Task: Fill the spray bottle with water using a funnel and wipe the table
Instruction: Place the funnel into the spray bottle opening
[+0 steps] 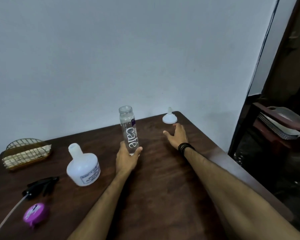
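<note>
My left hand (126, 157) grips the lower part of a clear uncapped water bottle (128, 129) that stands upright on the dark wooden table (163, 179). A white spray bottle body (82, 168), its neck uncovered, stands to the left of it. The black spray head (41, 187) with its thin tube lies at the table's left. A white funnel (169, 117) sits upside down near the far right corner. My right hand (177, 135) is stretched out with straight fingers just short of the funnel, holding nothing.
A purple cap (35, 213) lies near the front left. A wire napkin holder (25, 153) stands at the back left against the wall. The table's right edge drops off beside dark furniture (282, 125).
</note>
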Demonstrator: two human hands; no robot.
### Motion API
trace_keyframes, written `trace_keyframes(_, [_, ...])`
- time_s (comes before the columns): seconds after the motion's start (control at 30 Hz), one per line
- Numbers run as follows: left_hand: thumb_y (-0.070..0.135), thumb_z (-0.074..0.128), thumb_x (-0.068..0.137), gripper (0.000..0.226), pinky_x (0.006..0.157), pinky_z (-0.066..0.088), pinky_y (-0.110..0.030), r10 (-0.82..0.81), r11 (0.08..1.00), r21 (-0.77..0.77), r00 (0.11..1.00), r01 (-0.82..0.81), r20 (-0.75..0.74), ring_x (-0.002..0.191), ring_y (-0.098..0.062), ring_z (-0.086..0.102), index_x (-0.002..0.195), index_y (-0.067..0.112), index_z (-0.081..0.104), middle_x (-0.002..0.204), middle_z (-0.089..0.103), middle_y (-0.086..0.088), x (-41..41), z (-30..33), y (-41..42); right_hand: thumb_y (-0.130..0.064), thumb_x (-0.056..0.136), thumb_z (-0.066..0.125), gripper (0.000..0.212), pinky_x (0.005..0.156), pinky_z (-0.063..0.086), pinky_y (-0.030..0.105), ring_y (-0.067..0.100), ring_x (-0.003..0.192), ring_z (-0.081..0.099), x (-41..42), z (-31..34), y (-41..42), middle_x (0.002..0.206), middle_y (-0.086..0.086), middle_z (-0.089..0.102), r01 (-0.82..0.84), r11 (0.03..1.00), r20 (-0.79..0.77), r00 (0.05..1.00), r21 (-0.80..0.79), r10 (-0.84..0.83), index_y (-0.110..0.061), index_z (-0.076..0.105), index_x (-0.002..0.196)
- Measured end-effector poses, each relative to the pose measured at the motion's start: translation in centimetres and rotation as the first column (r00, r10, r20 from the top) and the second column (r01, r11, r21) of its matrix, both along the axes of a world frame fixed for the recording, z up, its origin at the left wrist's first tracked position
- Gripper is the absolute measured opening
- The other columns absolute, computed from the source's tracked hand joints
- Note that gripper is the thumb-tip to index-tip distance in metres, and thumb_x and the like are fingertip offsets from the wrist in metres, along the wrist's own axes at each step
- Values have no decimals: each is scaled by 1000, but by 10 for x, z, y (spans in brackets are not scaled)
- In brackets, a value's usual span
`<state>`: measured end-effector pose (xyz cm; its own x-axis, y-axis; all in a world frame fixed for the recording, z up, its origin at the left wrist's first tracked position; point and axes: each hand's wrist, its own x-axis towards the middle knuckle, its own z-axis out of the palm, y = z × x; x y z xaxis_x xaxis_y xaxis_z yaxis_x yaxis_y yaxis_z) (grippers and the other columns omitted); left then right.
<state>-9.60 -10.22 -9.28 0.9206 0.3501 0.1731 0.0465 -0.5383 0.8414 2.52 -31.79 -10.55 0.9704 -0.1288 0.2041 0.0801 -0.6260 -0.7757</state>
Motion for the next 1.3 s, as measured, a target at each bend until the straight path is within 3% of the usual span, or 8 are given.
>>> trace_keyframes(0.13, [42, 75, 85, 49, 85, 50, -34, -8, 1000, 30, 1000, 7, 17, 103, -21, 64, 121, 20, 50, 116, 67, 1, 14, -4, -3, -46, 80, 76, 85, 112, 38, 39, 29, 136, 42, 36, 5, -2, 146, 13, 41, 49, 996, -18, 999, 81, -48, -8, 36, 146])
trace_keyframes(0.4, [41, 77, 84, 50, 88, 54, -35, -30, 999, 26, 999, 29, 35, 98, -13, 64, 123, 22, 51, 108, 63, 12, 19, -11, 2, -41, 71, 82, 99, 111, 40, 41, 30, 137, 43, 91, 15, -6, 147, 11, 46, 65, 986, -50, 997, 152, -58, -10, 31, 150])
trace_keyframes(0.57, [42, 78, 83, 48, 87, 55, -34, -26, 1000, 19, 998, 25, 53, 96, -10, 66, 119, 23, 53, 104, 65, 15, 20, -12, 3, -32, 73, 81, 69, 98, 50, 41, 31, 120, 58, 98, 14, -7, 130, 10, 60, 0, 1000, -51, 999, -10, -1, -15, 52, 133])
trace_keyframes(0.8, [42, 79, 82, 48, 90, 56, -37, -39, 999, -4, 997, 40, 59, 100, -12, 67, 118, 25, 52, 106, 64, 14, 17, -9, 4, -46, 68, 80, 67, 90, 48, 35, 27, 118, 49, 66, 13, 6, 120, 7, 46, -63, 981, -28, 998, -184, 59, -22, 59, 127])
trace_keyframes(0.93, [39, 81, 81, 49, 88, 55, -33, -38, 998, -42, 998, 40, 53, 100, -14, 67, 118, 21, 54, 108, 68, 9, 13, -7, 4, -45, 67, 81, 66, 87, 47, 33, 25, 115, 50, 35, 10, 17, 121, 6, 47, -89, 974, 15, 995, -209, 95, -14, 57, 121])
trace_keyframes(1.07, [36, 82, 80, 48, 83, 50, -25, -38, 997, -65, 998, 41, 51, 98, -11, 66, 115, 19, 54, 107, 68, 8, 4, -3, 4, -46, 61, 84, 65, 76, 46, 30, 21, 102, 56, 4, 11, 24, 108, -1, 54, -129, 981, 0, 992, -147, 130, -19, 50, 109])
trace_keyframes(1.2, [34, 83, 80, 47, 80, 46, -21, -49, 997, -63, 998, 52, 37, 94, -9, 63, 113, 17, 54, 104, 65, 10, -7, 0, 5, -53, 54, 86, 75, 85, 55, 36, 17, 102, 60, -22, 10, 29, 114, -3, 61, -184, 982, 20, 982, -39, 185, -23, 51, 114])
trace_keyframes(1.3, [35, 83, 80, 47, 81, 46, -22, -55, 996, -62, 998, 58, 42, 98, -12, 65, 114, 17, 55, 105, 66, 9, -16, -1, 7, -51, 59, 88, 70, 83, 55, 29, 12, 97, 63, -42, 11, 34, 109, -9, 64, -221, 971, 57, 975, 89, 217, -20, 57, 113])
